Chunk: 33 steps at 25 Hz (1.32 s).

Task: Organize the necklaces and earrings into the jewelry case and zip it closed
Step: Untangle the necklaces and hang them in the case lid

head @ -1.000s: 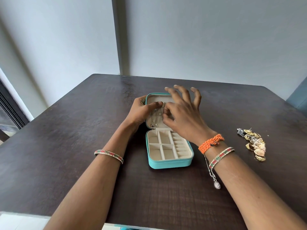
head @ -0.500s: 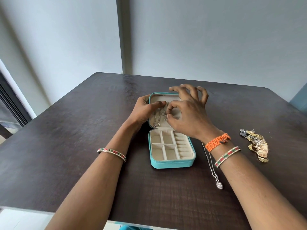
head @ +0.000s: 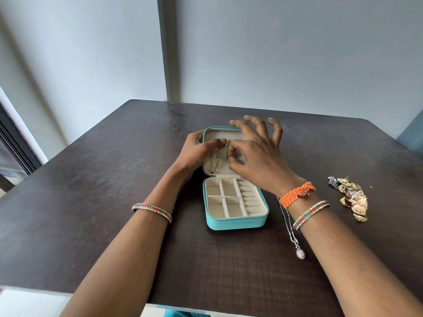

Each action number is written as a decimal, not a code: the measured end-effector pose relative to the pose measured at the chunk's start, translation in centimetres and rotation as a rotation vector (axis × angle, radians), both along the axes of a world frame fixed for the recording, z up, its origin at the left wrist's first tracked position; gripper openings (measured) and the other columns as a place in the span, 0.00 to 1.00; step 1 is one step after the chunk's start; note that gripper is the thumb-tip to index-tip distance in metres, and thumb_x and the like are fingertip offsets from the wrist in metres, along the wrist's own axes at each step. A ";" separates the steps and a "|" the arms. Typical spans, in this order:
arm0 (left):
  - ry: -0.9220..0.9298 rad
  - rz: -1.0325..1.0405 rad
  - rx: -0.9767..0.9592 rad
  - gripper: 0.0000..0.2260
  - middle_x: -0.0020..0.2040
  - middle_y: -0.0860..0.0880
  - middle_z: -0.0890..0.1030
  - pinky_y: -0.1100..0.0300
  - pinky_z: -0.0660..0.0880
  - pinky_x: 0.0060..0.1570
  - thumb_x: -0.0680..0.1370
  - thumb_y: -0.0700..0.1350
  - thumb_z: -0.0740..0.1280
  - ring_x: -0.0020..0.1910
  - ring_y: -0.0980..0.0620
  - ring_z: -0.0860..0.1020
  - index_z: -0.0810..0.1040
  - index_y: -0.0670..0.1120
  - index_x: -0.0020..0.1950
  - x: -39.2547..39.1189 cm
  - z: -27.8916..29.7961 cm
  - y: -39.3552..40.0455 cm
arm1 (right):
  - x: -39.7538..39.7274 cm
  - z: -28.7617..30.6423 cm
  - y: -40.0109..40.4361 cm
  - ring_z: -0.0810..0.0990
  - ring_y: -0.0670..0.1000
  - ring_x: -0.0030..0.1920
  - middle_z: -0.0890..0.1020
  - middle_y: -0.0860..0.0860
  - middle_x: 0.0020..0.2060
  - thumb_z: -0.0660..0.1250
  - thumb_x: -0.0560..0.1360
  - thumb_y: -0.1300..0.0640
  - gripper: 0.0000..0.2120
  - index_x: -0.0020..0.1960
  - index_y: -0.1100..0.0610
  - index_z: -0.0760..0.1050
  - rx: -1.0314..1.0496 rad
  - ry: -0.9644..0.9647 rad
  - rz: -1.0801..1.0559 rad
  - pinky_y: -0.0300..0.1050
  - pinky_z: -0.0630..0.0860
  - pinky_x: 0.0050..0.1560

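Both hands pinched thin silver chain necklace (head: pixel 218 159) inside lid of open teal zip jewelry case (head: pixel 235 223): left hand (head: pixel 198 152) with thumb and forefinger, right hand (head: pixel 253 154) likewise, other fingers splayed. Risk: chain tangling or slipping off hook.

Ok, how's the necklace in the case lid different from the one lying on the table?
The lid necklace hangs inside the open jewelry case, with both hands on it; the table necklace lies loose, untouched, partly under the right wrist, showing an oval pendant. Both look silver.
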<state>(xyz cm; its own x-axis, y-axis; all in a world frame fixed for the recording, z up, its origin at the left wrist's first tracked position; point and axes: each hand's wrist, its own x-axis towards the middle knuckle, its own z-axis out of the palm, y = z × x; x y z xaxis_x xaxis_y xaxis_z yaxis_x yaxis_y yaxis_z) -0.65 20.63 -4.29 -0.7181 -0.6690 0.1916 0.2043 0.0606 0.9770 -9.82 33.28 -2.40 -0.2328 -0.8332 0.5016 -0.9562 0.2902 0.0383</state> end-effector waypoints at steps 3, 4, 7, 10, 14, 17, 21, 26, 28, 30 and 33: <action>0.001 -0.005 0.001 0.05 0.39 0.47 0.81 0.62 0.77 0.39 0.74 0.34 0.67 0.35 0.55 0.78 0.79 0.43 0.45 0.1 0.0 0.1 | -0.2 0.0 0.0 0.57 0.52 0.72 0.68 0.48 0.70 0.67 0.71 0.51 0.03 0.39 0.49 0.76 0.010 -0.056 0.001 0.57 0.43 0.68; 0.002 -0.009 0.001 0.05 0.39 0.46 0.81 0.62 0.77 0.39 0.74 0.34 0.67 0.35 0.54 0.78 0.79 0.42 0.45 0.1 0.1 0.1 | -0.2 0.0 0.1 0.57 0.52 0.72 0.68 0.48 0.70 0.67 0.70 0.51 0.03 0.39 0.49 0.76 0.009 -0.085 0.004 0.56 0.43 0.68; 0.003 -0.013 -0.002 0.05 0.39 0.46 0.81 0.62 0.78 0.39 0.74 0.33 0.67 0.35 0.54 0.79 0.79 0.42 0.45 0.1 0.1 0.0 | -0.2 0.1 0.1 0.57 0.51 0.72 0.68 0.47 0.70 0.67 0.70 0.51 0.03 0.39 0.48 0.77 0.009 -0.132 0.007 0.57 0.44 0.69; -0.003 -0.007 -0.015 0.05 0.37 0.48 0.81 0.62 0.77 0.39 0.74 0.34 0.67 0.35 0.55 0.78 0.79 0.43 0.44 0.1 0.0 -0.1 | 0.0 0.3 0.2 0.58 0.52 0.72 0.69 0.48 0.69 0.68 0.67 0.49 0.03 0.38 0.48 0.78 0.004 -0.110 0.009 0.59 0.45 0.69; 0.008 -0.010 -0.016 0.05 0.36 0.50 0.82 0.62 0.77 0.40 0.74 0.33 0.67 0.34 0.55 0.79 0.79 0.43 0.44 0.0 -0.2 -0.3 | 0.5 0.3 0.2 0.61 0.54 0.71 0.70 0.49 0.68 0.69 0.65 0.46 0.05 0.37 0.47 0.77 -0.015 -0.064 0.026 0.60 0.46 0.69; 0.015 -0.007 -0.013 0.05 0.38 0.48 0.81 0.61 0.77 0.41 0.73 0.33 0.67 0.36 0.54 0.79 0.79 0.42 0.45 -0.1 -0.2 -0.4 | 0.6 0.1 -0.1 0.62 0.54 0.71 0.72 0.49 0.67 0.69 0.67 0.49 0.03 0.37 0.47 0.77 -0.031 -0.031 0.031 0.59 0.46 0.68; 0.005 -0.004 -0.024 0.04 0.40 0.45 0.80 0.61 0.77 0.41 0.74 0.33 0.68 0.37 0.53 0.78 0.79 0.41 0.46 -0.2 -0.3 -0.4 | 0.5 -0.1 -0.2 0.61 0.53 0.71 0.71 0.49 0.68 0.66 0.71 0.50 0.04 0.39 0.50 0.77 -0.019 -0.017 0.018 0.56 0.44 0.67; 0.013 -0.012 -0.009 0.05 0.34 0.50 0.82 0.63 0.77 0.38 0.74 0.32 0.67 0.32 0.56 0.79 0.79 0.42 0.43 -0.2 -0.2 -0.3 | -0.2 0.0 -0.1 0.55 0.50 0.73 0.66 0.47 0.71 0.66 0.74 0.49 0.04 0.43 0.48 0.77 -0.009 -0.139 0.037 0.56 0.44 0.69; 0.013 -0.016 -0.014 0.05 0.32 0.52 0.82 0.64 0.77 0.36 0.74 0.32 0.67 0.31 0.57 0.79 0.79 0.42 0.42 -0.1 -0.1 -0.3 | -0.4 0.0 -0.1 0.56 0.50 0.72 0.67 0.47 0.70 0.67 0.73 0.50 0.02 0.42 0.47 0.78 -0.051 -0.195 0.060 0.55 0.47 0.68; 0.017 -0.019 -0.011 0.06 0.32 0.52 0.82 0.64 0.77 0.35 0.74 0.32 0.67 0.31 0.57 0.79 0.79 0.42 0.42 -0.1 0.0 -0.2 | -0.4 0.0 -0.2 0.59 0.49 0.71 0.69 0.47 0.69 0.69 0.72 0.51 0.02 0.40 0.47 0.79 -0.103 -0.240 0.074 0.50 0.47 0.66; 0.023 -0.022 0.000 0.06 0.33 0.52 0.82 0.64 0.77 0.36 0.74 0.32 0.67 0.32 0.57 0.79 0.79 0.42 0.43 0.0 0.1 -0.1 | -0.5 0.2 -0.2 0.61 0.48 0.69 0.71 0.46 0.67 0.70 0.70 0.52 0.02 0.39 0.48 0.79 -0.183 -0.270 0.073 0.44 0.48 0.61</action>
